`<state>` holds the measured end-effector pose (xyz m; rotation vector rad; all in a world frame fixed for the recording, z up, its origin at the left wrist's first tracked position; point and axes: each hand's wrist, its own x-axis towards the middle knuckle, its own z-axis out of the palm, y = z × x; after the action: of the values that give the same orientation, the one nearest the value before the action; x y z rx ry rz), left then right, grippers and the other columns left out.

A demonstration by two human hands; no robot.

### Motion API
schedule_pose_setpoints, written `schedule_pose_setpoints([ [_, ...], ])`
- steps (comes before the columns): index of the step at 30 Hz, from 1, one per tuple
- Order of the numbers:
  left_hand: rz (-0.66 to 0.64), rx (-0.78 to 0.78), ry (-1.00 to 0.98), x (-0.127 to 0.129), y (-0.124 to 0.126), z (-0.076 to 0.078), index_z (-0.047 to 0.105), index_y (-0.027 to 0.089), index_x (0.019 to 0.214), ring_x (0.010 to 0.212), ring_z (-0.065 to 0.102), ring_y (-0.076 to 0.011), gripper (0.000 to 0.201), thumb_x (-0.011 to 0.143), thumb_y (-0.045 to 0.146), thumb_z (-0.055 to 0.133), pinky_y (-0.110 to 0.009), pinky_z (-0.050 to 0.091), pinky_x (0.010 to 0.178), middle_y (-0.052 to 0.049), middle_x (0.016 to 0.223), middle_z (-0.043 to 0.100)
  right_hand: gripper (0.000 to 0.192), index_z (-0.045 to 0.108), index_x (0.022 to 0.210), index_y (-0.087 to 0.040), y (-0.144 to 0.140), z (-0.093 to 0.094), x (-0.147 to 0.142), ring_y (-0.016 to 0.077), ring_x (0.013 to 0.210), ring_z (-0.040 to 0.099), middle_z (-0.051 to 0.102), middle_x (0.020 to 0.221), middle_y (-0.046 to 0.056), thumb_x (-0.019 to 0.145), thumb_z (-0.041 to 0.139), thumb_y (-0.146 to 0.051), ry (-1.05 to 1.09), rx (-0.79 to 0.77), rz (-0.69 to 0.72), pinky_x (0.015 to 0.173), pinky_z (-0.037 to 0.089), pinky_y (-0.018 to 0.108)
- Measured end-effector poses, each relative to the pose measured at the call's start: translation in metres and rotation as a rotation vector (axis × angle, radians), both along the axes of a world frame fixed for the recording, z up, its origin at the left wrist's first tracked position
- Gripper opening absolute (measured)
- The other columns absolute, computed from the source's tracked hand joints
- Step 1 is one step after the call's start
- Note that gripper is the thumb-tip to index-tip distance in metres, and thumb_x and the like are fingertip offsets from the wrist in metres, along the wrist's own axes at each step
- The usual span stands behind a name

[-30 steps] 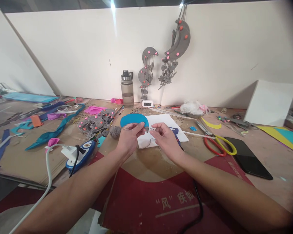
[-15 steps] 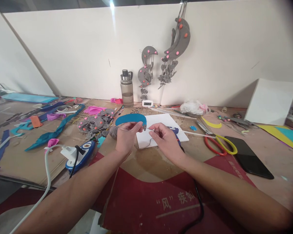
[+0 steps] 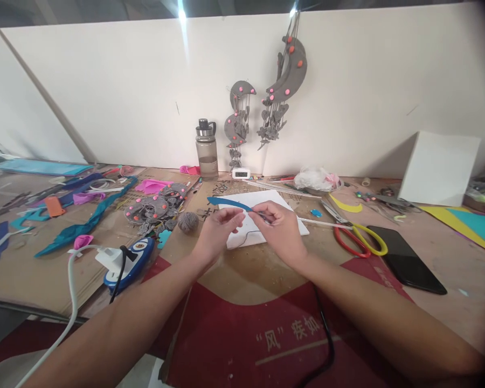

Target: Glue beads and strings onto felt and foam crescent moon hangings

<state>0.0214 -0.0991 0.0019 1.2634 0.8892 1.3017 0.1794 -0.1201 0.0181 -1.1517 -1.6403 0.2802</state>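
Note:
A blue felt crescent (image 3: pixel 230 202), seen nearly edge-on, stretches leftward from my right hand (image 3: pixel 281 229), whose thumb and fingers pinch its right end. My left hand (image 3: pixel 220 229) is just below the crescent with thumb and fingertips pressed together; anything between them is too small to make out. A thin grey yarn (image 3: pixel 247 235) curves down below my right hand over a white board (image 3: pixel 293 221). To the left of my left hand lies a ball of grey yarn (image 3: pixel 188 222).
Scissors (image 3: pixel 367 240) and a black phone (image 3: pixel 408 258) lie at right. A power strip (image 3: pixel 139 250) with a white cable sits at left, near grey felt pieces (image 3: pixel 156 207). Behind stand a water bottle (image 3: pixel 207 153) and a small clock (image 3: pixel 241 173); grey moon hangings (image 3: pixel 293 75) are on the wall.
The blue crescent has passed from my left hand to my right and turned from face-on to nearly edge-on. My left hand has come off its end.

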Motion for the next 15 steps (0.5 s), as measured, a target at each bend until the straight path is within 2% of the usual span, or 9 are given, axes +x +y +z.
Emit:
schedule_pose_setpoints([
  [2, -0.077, -0.036, 0.039, 0.001, -0.005, 0.004, 0.07, 0.014, 0.084, 0.065, 0.055, -0.0107, 0.03, 0.069, 0.039, 0.079, -0.025, 0.042, 0.06, -0.003, 0.076, 0.064, 0.013, 0.066, 0.084, -0.021, 0.002, 0.002, 0.008, 0.0143, 0.067, 0.055, 0.067, 0.077, 0.002, 0.089, 0.057, -0.027, -0.252, 0.234, -0.086, 0.064, 0.037, 0.03],
  [4, -0.194, -0.065, -0.059, 0.003, -0.011, 0.009, 0.069, 0.013, 0.087, 0.066, 0.055, -0.0111, 0.034, 0.072, 0.043, 0.076, -0.026, 0.042, 0.061, -0.004, 0.079, 0.064, 0.016, 0.067, 0.083, -0.02, 0.003, 0.004, 0.014, 0.0155, 0.066, 0.055, 0.065, 0.07, 0.003, 0.091, 0.053, -0.023, -0.523, 0.434, -0.164, 0.064, 0.034, 0.032],
  [6, -0.267, -0.095, -0.189, 0.005, -0.015, 0.011, 0.068, 0.013, 0.091, 0.069, 0.057, -0.0123, 0.036, 0.075, 0.046, 0.073, -0.027, 0.043, 0.062, -0.006, 0.084, 0.065, 0.018, 0.066, 0.08, -0.02, 0.003, 0.003, 0.018, 0.0159, 0.062, 0.052, 0.06, 0.063, 0.002, 0.091, 0.052, -0.019, -0.725, 0.568, -0.207, 0.063, 0.031, 0.034],
  [7, -0.262, -0.109, -0.226, 0.006, -0.015, 0.011, 0.068, 0.013, 0.09, 0.069, 0.057, -0.0123, 0.035, 0.076, 0.045, 0.073, -0.027, 0.043, 0.063, -0.006, 0.084, 0.065, 0.019, 0.066, 0.08, -0.02, 0.003, 0.002, 0.018, 0.0161, 0.061, 0.051, 0.059, 0.061, 0.002, 0.091, 0.052, -0.018, -0.79, 0.611, -0.209, 0.062, 0.03, 0.034],
  [10, -0.154, -0.135, -0.246, 0.005, -0.011, 0.007, 0.067, 0.013, 0.082, 0.064, 0.055, -0.0103, 0.029, 0.072, 0.038, 0.077, -0.025, 0.043, 0.062, -0.005, 0.077, 0.065, 0.016, 0.065, 0.092, -0.02, 0.003, -0.003, 0.016, 0.0179, 0.064, 0.052, 0.06, 0.065, 0.002, 0.094, 0.05, -0.021, -0.854, 0.618, -0.187, 0.062, 0.031, 0.035],
  [13, -0.105, -0.138, -0.279, 0.002, -0.004, 0.006, 0.066, 0.013, 0.076, 0.061, 0.054, -0.0091, 0.027, 0.069, 0.034, 0.079, -0.025, 0.043, 0.062, -0.004, 0.072, 0.065, 0.023, 0.058, 0.113, -0.017, 0.005, -0.006, 0.012, 0.0214, 0.076, 0.056, 0.065, 0.083, 0.007, 0.096, 0.048, -0.028, -0.76, 0.477, -0.128, 0.068, 0.038, 0.036],
  [15, -0.105, -0.139, -0.298, 0.0, -0.003, 0.008, 0.065, 0.013, 0.075, 0.06, 0.054, -0.0085, 0.026, 0.069, 0.034, 0.079, -0.024, 0.044, 0.062, -0.003, 0.071, 0.065, 0.026, 0.053, 0.118, -0.016, 0.005, -0.006, 0.011, 0.0215, 0.08, 0.058, 0.066, 0.094, 0.01, 0.097, 0.046, -0.029, -0.636, 0.365, -0.059, 0.071, 0.042, 0.036],
])
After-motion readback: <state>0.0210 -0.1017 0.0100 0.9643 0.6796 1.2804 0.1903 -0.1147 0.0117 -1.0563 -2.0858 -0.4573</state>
